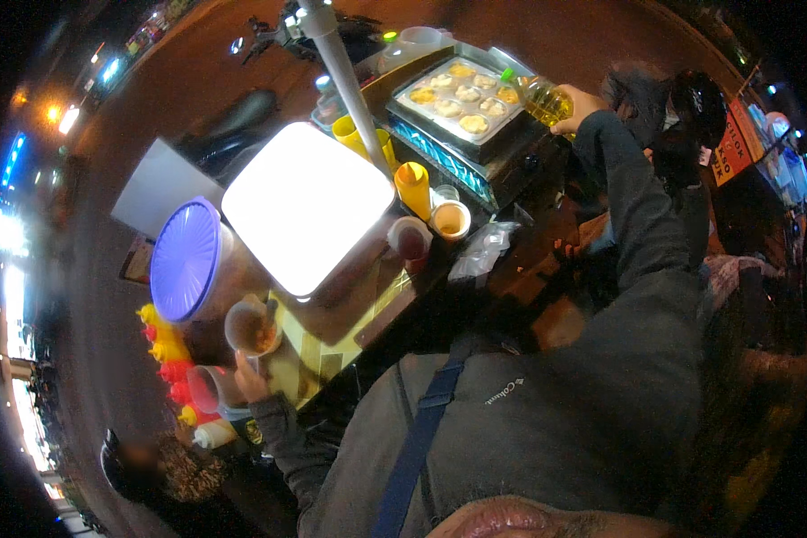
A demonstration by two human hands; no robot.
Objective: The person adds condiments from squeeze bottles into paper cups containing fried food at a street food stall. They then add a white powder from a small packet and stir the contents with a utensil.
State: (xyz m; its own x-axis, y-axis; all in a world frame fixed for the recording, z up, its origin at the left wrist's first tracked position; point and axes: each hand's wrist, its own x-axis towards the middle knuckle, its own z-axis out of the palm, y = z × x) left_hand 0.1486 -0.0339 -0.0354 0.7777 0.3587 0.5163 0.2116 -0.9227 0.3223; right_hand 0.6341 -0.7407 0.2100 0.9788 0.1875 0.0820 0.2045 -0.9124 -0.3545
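My right hand [579, 109] is closed around a clear bottle of yellow oil [547, 100] with a green cap. The bottle tilts, its cap toward the right edge of a square pan [464, 94] with round moulds. Pale and yellow rounds of batter fill the moulds. Under the pan is a dark stove [502, 170] with a patterned front. At the cart's left end, my left hand [253, 380] holds nothing that I can make out, a finger stretched out. It is beside a clear plastic cup [253, 328] with food bits inside and a clear tub [213, 391].
A glaring white square panel [306, 211] and a grey pole [339, 67] rise mid-cart. Around them are a purple-lidded tub [186, 260], a yellow squeeze bottle [412, 188], cups [450, 219] and plastic bags [484, 251]. Several sauce bottles [172, 351] line the left. People [659, 125] are close by.
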